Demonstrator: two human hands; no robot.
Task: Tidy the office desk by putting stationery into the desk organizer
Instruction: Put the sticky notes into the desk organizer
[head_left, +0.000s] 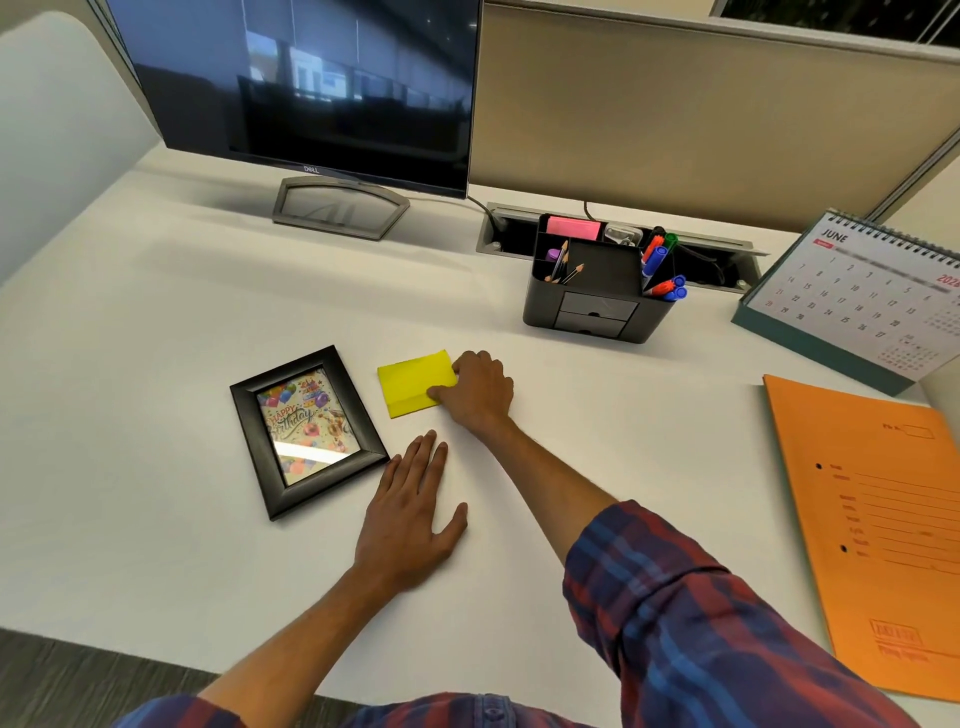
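Right hand (475, 392) pinches the right edge of the yellow sticky pad (415, 383), which lies on the worktop (156, 364). Left hand (410, 519) rests flat, fingers spread, at 6 o'clock of the pad. Organizer (597, 291) stands at 2 o'clock.

Under my palms the desk (182, 322) is smooth matt white laminate; the yellow sticky-note pad (413, 383) is matt paper, the picture frame (306, 431) glossy black with reflective glass.

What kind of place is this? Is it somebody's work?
Most likely an office cubicle. A Dell monitor stands on a white desk with a fabric partition wall behind it, and a June desk calendar and a black desk organizer holding markers sit nearby.
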